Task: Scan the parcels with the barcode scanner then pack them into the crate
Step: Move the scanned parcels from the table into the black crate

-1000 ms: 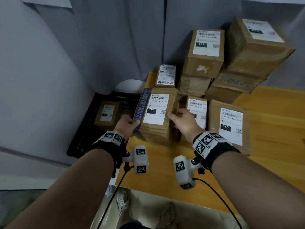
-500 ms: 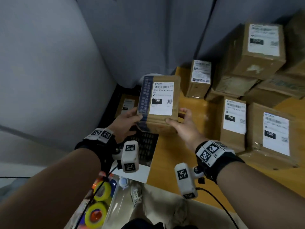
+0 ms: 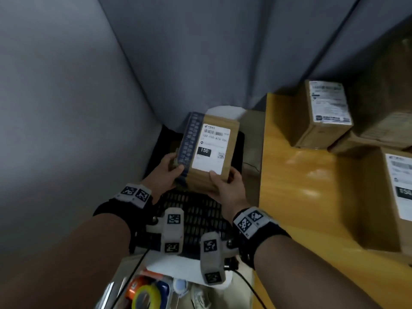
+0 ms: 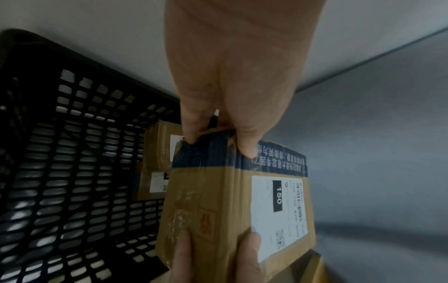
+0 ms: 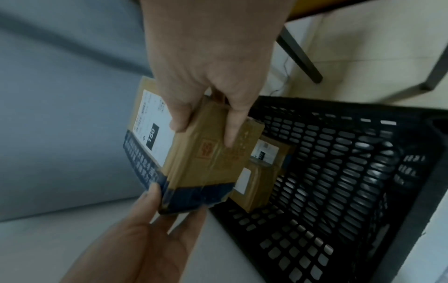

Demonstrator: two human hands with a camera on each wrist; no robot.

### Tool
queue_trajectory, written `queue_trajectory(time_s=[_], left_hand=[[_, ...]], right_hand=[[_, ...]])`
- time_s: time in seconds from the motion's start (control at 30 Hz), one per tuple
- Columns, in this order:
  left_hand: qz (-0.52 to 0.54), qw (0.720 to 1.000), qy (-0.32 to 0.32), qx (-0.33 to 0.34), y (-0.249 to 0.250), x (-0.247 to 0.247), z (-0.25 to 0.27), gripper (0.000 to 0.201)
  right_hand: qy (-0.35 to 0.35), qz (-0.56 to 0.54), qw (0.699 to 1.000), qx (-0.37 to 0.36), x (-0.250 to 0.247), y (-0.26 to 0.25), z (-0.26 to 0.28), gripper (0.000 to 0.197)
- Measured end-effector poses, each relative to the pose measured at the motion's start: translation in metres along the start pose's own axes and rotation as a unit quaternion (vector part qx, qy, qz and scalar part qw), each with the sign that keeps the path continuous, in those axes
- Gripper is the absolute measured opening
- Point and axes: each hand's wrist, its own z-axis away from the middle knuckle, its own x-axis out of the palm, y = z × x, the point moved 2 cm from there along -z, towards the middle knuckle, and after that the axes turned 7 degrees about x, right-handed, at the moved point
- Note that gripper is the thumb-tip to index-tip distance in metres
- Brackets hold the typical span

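Note:
A brown cardboard parcel (image 3: pixel 209 150) with a white label marked 150 and a dark blue taped edge hangs in the air over the black lattice crate (image 3: pixel 196 217). My left hand (image 3: pixel 166 172) grips its blue-taped left end and my right hand (image 3: pixel 225 186) grips the near right corner, thumb on the label. In the left wrist view the parcel (image 4: pixel 232 201) sits between my left hand's fingers (image 4: pixel 244 145) and the right hand below. In the right wrist view two smaller parcels (image 5: pixel 261 166) lie on the crate (image 5: pixel 339 172) floor. No scanner is visible.
A wooden table (image 3: pixel 301 197) stands right of the crate with more labelled parcels (image 3: pixel 323 114) stacked on it. Grey partition walls close in the left and back. Tape rolls (image 3: pixel 147 293) lie in a tray near my feet. Table legs (image 5: pixel 300 57) stand beside the crate.
Both hands have carried the parcel off the table to the left, and it is over the crate now. My view has turned left and down with it.

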Motion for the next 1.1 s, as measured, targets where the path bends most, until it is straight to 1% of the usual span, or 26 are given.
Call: queue_trajectory(time_s=[0.1, 0.13, 0.23, 0.3, 0.37, 0.47, 0.57, 0.6, 0.63, 0.67, 0.7, 0.77, 0.8, 0.87, 0.93, 0.97, 1.0, 1.07, 1.1], left_hand=[[-0.085, 0.995, -0.036, 0.027, -0.028, 0.009, -0.043, 0.048], [-0.11, 0.992, -0.053, 0.022, -0.038, 0.011, -0.055, 0.049], [-0.147, 0.986, -0.082, 0.002, -0.064, 0.014, -0.079, 0.046], [-0.149, 0.987, -0.063, -0.012, -0.083, 0.011, -0.093, 0.049], [-0.152, 0.988, -0.024, -0.021, -0.1, 0.002, -0.103, 0.051], [-0.154, 0.988, 0.022, -0.009, -0.117, -0.011, -0.117, 0.047], [-0.149, 0.987, 0.053, 0.003, -0.129, -0.02, -0.127, 0.042], [-0.149, 0.987, 0.063, 0.004, -0.132, -0.021, -0.13, 0.04], [-0.15, 0.986, 0.071, 0.006, -0.136, -0.023, -0.132, 0.039], [-0.151, 0.985, 0.077, 0.006, -0.139, -0.023, -0.134, 0.038], [-0.151, 0.985, 0.081, 0.007, -0.142, -0.024, -0.135, 0.037], [-0.146, 0.985, 0.086, 0.006, -0.146, -0.024, -0.137, 0.037], [-0.143, 0.986, 0.088, 0.005, -0.147, -0.024, -0.138, 0.037], [-0.139, 0.986, 0.088, 0.006, -0.148, -0.023, -0.141, 0.037], [-0.136, 0.987, 0.087, 0.007, -0.15, -0.022, -0.145, 0.037], [-0.136, 0.987, 0.087, 0.006, -0.151, -0.021, -0.147, 0.037], [-0.135, 0.987, 0.087, 0.005, -0.152, -0.02, -0.149, 0.036], [-0.133, 0.988, 0.085, -0.001, -0.154, -0.018, -0.151, 0.035], [-0.133, 0.988, 0.083, -0.002, -0.154, -0.016, -0.152, 0.035]], right_hand=[[0.076, -0.034, 0.996, 0.022, 0.005, 0.026, -0.048, 0.045], [0.103, -0.031, 0.994, 0.024, 0.005, 0.033, -0.064, 0.043], [0.177, 0.052, 0.983, 0.005, 0.0, 0.048, -0.111, 0.042], [0.205, 0.112, 0.972, 0.006, -0.003, 0.05, -0.139, 0.05], [0.224, 0.152, 0.963, 0.008, -0.003, 0.05, -0.161, 0.054], [0.232, 0.19, 0.954, 0.008, -0.005, 0.053, -0.192, 0.053], [0.189, 0.227, 0.955, 0.019, -0.001, 0.063, -0.217, 0.045], [0.191, 0.224, 0.955, 0.03, -0.002, 0.069, -0.224, 0.048], [0.194, 0.232, 0.951, 0.064, -0.003, 0.077, -0.232, 0.051], [0.196, 0.221, 0.953, 0.069, -0.01, 0.083, -0.248, 0.052], [0.189, 0.239, 0.95, 0.063, -0.011, 0.085, -0.255, 0.052], [0.192, 0.183, 0.964, 0.022, -0.002, 0.08, -0.246, 0.052], [0.208, 0.225, 0.952, -0.008, -0.001, 0.078, -0.239, 0.049], [0.246, 0.21, 0.946, -0.034, -0.006, 0.082, -0.235, 0.036], [0.245, 0.238, 0.939, -0.046, -0.012, 0.088, -0.235, 0.032], [0.241, 0.267, 0.932, -0.051, -0.014, 0.089, -0.236, 0.036], [0.237, 0.296, 0.924, -0.041, -0.016, 0.09, -0.24, 0.042], [0.223, 0.356, 0.908, -0.002, -0.017, 0.084, -0.243, 0.052], [0.201, 0.405, 0.892, 0.026, -0.016, 0.081, -0.242, 0.055]])
